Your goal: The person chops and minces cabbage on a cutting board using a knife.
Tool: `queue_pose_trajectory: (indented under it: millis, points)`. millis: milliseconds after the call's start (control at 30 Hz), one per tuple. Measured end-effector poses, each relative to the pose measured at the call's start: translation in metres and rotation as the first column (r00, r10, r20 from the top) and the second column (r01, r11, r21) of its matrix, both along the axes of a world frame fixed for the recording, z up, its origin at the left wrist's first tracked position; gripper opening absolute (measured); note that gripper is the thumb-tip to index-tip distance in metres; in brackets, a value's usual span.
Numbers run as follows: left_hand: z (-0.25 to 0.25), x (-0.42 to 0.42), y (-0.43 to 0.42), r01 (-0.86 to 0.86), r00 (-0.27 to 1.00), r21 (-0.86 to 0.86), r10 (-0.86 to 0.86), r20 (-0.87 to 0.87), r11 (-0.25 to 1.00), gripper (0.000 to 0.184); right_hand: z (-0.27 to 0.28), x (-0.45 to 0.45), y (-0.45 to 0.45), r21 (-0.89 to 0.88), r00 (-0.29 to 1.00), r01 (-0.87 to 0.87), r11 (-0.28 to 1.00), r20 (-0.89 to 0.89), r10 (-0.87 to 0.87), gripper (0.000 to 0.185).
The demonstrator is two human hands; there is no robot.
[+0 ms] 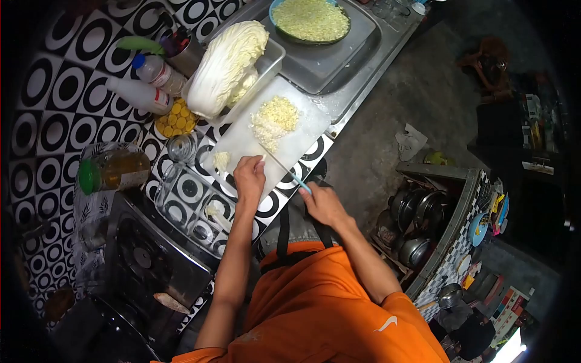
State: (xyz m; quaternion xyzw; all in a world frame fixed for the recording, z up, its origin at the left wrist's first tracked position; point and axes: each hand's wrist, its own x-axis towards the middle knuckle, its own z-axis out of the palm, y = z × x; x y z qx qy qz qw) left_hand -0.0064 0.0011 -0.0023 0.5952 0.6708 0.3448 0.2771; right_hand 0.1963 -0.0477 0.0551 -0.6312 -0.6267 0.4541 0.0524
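My right hand (325, 204) grips a knife (301, 183) by its light blue handle, its blade reaching over the white cutting board (311, 114). Close to the blade, my left hand (249, 179) is closed with curled fingers at the board's near side. A small pale piece of cabbage shows at its fingertips, mostly hidden. Beyond the blade lies a pile of finely chopped cabbage (275, 118), and a smaller pale heap (221, 160) sits left of my left hand. A large napa cabbage (227, 69) rests on a clear plastic container (277, 59) behind the board.
A bowl heaped with chopped cabbage (311, 21) stands on a grey board (348, 57) over the sink. Bottles (158, 74) and a green-lidded jar (118, 171) line the left side. Nearby are a clear tray (187, 202) and a stove (142, 257). Pots (417, 251) fill a shelf at right.
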Motion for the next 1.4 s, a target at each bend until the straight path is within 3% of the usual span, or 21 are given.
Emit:
queue_pose_trajectory:
  millis: [167,267,433,533,600,733,867,933,1167,1233,1400]
  points:
    - [0.008,-0.003,-0.005,-0.033,0.997,-0.058,0.028,-0.075,0.998,0.016,-0.006,-0.012,-0.006,0.045,1.000,0.022,0.999,-0.013,-0.021,0.034]
    - [0.008,-0.007,-0.009,-0.045,0.993,-0.112,0.033,-0.112,0.993,0.017,-0.009,-0.017,-0.002,0.025,0.997,0.018,1.000,0.071,-0.020,0.032]
    - [0.005,-0.001,-0.009,-0.038,0.996,-0.066,0.033,-0.077,0.997,0.016,-0.011,-0.019,0.003,0.012,0.999,-0.020,1.000,0.041,0.019,0.032]
    - [0.003,0.004,-0.005,-0.054,0.997,-0.049,0.051,-0.063,0.997,0.015,-0.007,-0.020,0.014,-0.033,0.989,-0.115,0.993,0.090,0.117,0.043]
    - [0.003,0.004,-0.004,-0.064,0.995,-0.026,0.061,-0.080,0.998,0.013,-0.002,-0.025,0.022,-0.058,0.970,-0.192,0.980,0.140,0.198,0.062]
    - [-0.002,0.006,-0.002,-0.081,0.990,0.002,0.080,-0.115,0.997,0.014,0.014,-0.031,0.041,-0.118,0.927,-0.327,0.938,0.155,0.342,0.083]
    - [-0.004,0.005,-0.002,-0.112,0.992,-0.008,0.111,-0.053,0.994,0.013,0.028,-0.031,0.042,-0.102,0.922,-0.340,0.935,0.161,0.353,0.084]
    - [-0.007,0.005,-0.002,-0.106,0.992,0.008,0.106,-0.065,0.994,0.013,0.033,-0.028,0.039,-0.196,0.913,-0.349,0.916,0.150,0.380,0.083]
    - [-0.010,0.003,0.001,-0.099,0.995,0.015,0.099,-0.030,0.995,0.011,-0.005,-0.034,0.030,-0.057,0.899,-0.370,0.927,0.228,0.373,0.082]
    - [-0.009,0.003,0.001,-0.078,0.991,0.013,0.079,-0.109,0.997,0.009,-0.013,-0.043,0.038,0.046,0.908,-0.389,0.920,0.186,0.375,0.082]
    - [-0.006,0.006,-0.002,-0.145,0.984,0.007,0.145,-0.100,0.989,0.008,-0.015,-0.055,0.055,0.045,0.917,-0.376,0.926,0.162,0.364,0.081]
